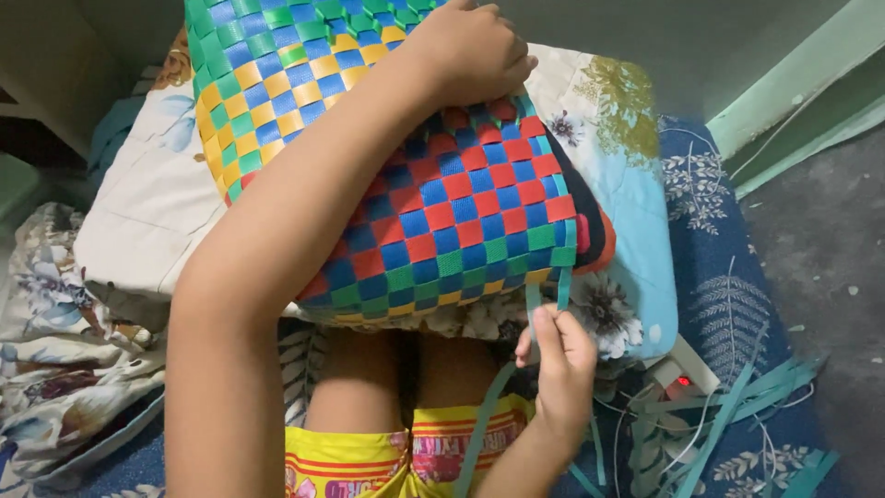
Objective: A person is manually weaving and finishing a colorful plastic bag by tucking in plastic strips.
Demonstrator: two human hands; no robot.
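Pinching teal strip [533, 309] at woven basket [442, 203] bottom edge w/ right hand [558, 364]; left hand [475, 51] pressed flat on top

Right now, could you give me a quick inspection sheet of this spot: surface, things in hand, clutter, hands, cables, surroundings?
Surface: floral pillow on the lap, over a blue leaf-print sheet.
Job's things: woven basket of blue, red, green and yellow strips, lying on the pillow; teal strip hanging from its edge.
Clutter: loose teal strips on the sheet.
Hands: left hand presses on the basket; right hand pinches the teal strip.
Cables: white power strip, red light on, thin wires beside it.
Surroundings: grey floor, green wall.
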